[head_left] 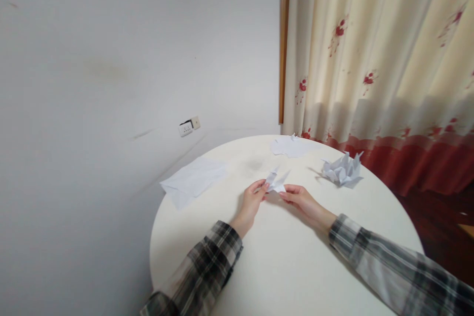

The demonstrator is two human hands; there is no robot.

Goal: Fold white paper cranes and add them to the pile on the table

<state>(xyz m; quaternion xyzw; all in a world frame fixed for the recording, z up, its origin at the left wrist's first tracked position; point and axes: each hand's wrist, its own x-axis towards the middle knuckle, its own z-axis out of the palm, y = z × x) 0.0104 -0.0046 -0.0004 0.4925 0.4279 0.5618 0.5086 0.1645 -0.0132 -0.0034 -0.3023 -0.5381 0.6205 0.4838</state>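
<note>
Between my hands is a small folded white paper crane [276, 185], held just above the round table, with two narrow points sticking up. My left hand [255, 199] pinches its left side between thumb and fingers. On the right side, my right hand [299, 199] grips the paper's lower edge with its fingertips. Part of the paper is hidden behind the left fingers. To the right lies a pile of folded white paper cranes [342, 172], their points jutting upward, apart from both hands.
The round white table [289, 266] stands against a pale wall [111, 84] with a socket [185, 129]. Flat white paper sheets [196, 176] lie at its left edge. Paper pieces [291, 147] lie at the far edge. A flowered curtain [370, 59] hangs behind on the right.
</note>
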